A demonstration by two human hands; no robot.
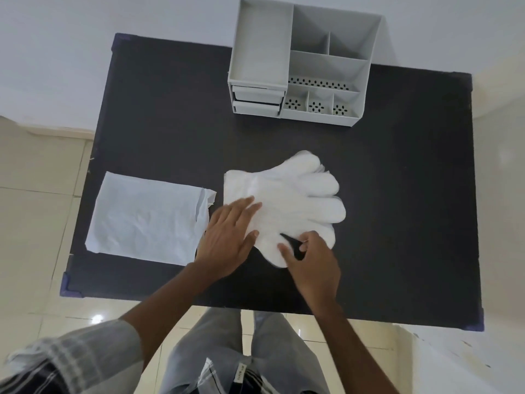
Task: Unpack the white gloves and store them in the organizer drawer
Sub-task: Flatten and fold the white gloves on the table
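The white gloves [298, 194] lie in a flat stack at the middle of the black table [159, 123], fingers pointing right. My left hand [227, 237] rests flat on the cuff end, fingers spread. My right hand [309, 260] pinches the lowest glove finger near the front edge of the stack. The torn white packaging [145, 217] lies flat to the left of the gloves. The grey organizer [301, 64] stands at the table's far edge, with two shut drawers [257, 102] at its lower left front.
The organizer has a tall bin on the left and several small open compartments on the right. Pale tiled floor surrounds the table. My legs are below the near edge.
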